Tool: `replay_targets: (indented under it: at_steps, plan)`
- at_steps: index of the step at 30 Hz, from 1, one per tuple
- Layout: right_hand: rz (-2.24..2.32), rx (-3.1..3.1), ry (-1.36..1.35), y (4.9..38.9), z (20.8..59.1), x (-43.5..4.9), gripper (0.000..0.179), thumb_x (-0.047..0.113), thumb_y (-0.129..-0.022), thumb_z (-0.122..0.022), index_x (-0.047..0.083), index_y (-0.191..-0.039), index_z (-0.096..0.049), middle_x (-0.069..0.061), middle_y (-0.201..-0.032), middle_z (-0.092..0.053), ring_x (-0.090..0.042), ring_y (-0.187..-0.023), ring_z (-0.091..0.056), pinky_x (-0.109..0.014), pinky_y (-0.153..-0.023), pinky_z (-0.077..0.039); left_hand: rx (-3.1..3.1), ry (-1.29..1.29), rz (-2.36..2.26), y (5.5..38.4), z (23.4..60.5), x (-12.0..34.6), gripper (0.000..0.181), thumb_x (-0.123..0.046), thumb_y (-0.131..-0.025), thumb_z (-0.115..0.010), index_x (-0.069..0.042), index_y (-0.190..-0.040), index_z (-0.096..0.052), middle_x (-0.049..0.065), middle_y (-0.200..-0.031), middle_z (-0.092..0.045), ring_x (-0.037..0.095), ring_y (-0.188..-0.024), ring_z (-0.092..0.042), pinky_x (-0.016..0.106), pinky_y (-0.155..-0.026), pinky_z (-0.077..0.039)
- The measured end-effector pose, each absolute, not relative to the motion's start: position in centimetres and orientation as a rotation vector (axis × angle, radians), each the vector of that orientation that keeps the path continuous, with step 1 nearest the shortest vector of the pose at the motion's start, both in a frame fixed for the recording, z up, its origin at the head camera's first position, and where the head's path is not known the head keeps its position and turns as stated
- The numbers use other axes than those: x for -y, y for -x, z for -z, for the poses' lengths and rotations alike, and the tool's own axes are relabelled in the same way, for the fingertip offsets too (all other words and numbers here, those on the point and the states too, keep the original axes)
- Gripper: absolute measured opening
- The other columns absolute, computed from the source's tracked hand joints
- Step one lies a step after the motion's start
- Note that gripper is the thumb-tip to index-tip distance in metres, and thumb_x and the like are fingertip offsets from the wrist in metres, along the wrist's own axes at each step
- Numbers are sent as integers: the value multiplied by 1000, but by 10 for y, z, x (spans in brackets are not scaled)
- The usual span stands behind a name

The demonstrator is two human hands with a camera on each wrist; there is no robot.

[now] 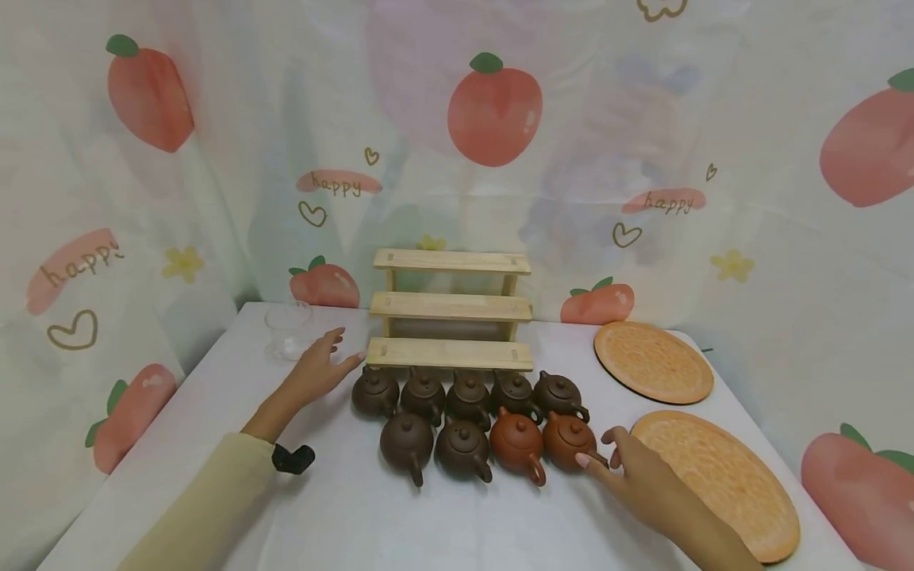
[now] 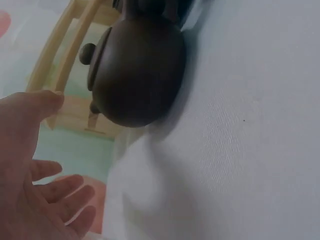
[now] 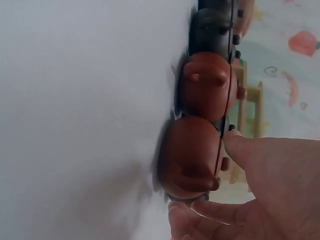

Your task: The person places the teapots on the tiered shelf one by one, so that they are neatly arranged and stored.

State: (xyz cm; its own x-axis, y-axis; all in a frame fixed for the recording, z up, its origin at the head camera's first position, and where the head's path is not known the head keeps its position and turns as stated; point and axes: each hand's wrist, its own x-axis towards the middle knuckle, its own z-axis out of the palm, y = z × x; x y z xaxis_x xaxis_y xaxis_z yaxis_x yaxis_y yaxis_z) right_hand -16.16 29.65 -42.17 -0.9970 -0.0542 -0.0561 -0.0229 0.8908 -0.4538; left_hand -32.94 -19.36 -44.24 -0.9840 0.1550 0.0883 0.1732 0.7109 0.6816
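Observation:
Several small teapots stand in two rows on the white table. The back row is dark brown; the front row has two dark ones and two reddish-brown ones. My right hand [image 1: 639,480] is beside the rightmost reddish-brown teapot [image 1: 569,441], thumb and fingers spread apart near its handle. In the right wrist view that teapot [image 3: 192,152] lies between thumb and fingers; whether they touch it I cannot tell. My left hand [image 1: 318,373] hovers with fingers extended, left of the back row's leftmost dark teapot [image 1: 374,392], holding nothing.
A three-step wooden rack [image 1: 450,354] stands behind the teapots, its steps bare. To the right lie two round tan mats [image 1: 653,362], one nearer than the other. A clear glass vessel [image 1: 289,321] is at the back left. Printed cloth hangs around the table.

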Motion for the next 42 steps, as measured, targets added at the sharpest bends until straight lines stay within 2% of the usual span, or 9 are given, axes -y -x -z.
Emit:
replay_targets:
  at_steps: [6, 9, 14, 19, 26, 29, 42]
  plan:
    - [686, -2981, 60, 158, 434, -294, 36, 43, -101, -71, 10, -94, -59, 3, -67, -50, -14, -62, -48, -29, -58, -38, 2903, 271, 1185, 342, 451, 182, 78, -45, -104, -63, 1, -161, -35, 31, -153, -52, 47, -143, -49, 60, -112, -44]
    - [677, -3016, 115, 156, 439, -293, 33, 38, -102, -70, 12, -88, -56, 4, -63, -43, -14, -60, -45, -29, -56, -36, 2910, 295, 1215, 343, 451, 179, 76, -44, -103, -64, 0, -160, -38, 30, -152, -54, 47, -142, -51, 60, -111, -45]
    - [648, -3082, 171, 156, 442, -294, 31, 32, -103, -70, 14, -84, -53, 5, -62, -40, -12, -57, -43, -27, -53, -33, 2926, 367, 1236, 346, 448, 178, 73, -42, -103, -66, -1, -158, -42, 28, -152, -54, 46, -140, -54, 59, -111, -46]
    - [643, -3109, 231, 158, 444, -296, 29, 26, -102, -72, 14, -84, -53, 5, -62, -43, -12, -58, -44, -28, -54, -36, 2950, 401, 1229, 347, 444, 176, 73, -42, -101, -70, 1, -155, -46, 30, -152, -53, 47, -137, -55, 58, -109, -48]
    - [629, -3158, 283, 157, 446, -296, 25, 22, -101, -73, 15, -85, -56, 6, -63, -45, -12, -59, -45, -27, -56, -38, 2951, 422, 1290, 346, 442, 176, 75, -38, -100, -72, -2, -159, -42, 28, -161, -43, 48, -139, -53, 59, -108, -49]
    - [631, -3165, 287, 157, 446, -296, 24, 23, -101, -73, 16, -86, -56, 7, -63, -45, -11, -59, -44, -26, -55, -38, 2935, 467, 1310, 347, 442, 176, 75, -36, -100, -72, 0, -159, -42, 28, -163, -40, 49, -139, -53, 59, -108, -48]
    - [702, -3206, 330, 156, 448, -301, 22, 21, -100, -74, 20, -84, -59, 13, -64, -45, -2, -59, -42, -24, -56, -37, 2935, 479, 1348, 349, 444, 177, 75, -36, -101, -70, 2, -159, -41, 29, -162, -40, 50, -142, -49, 60, -111, -46]
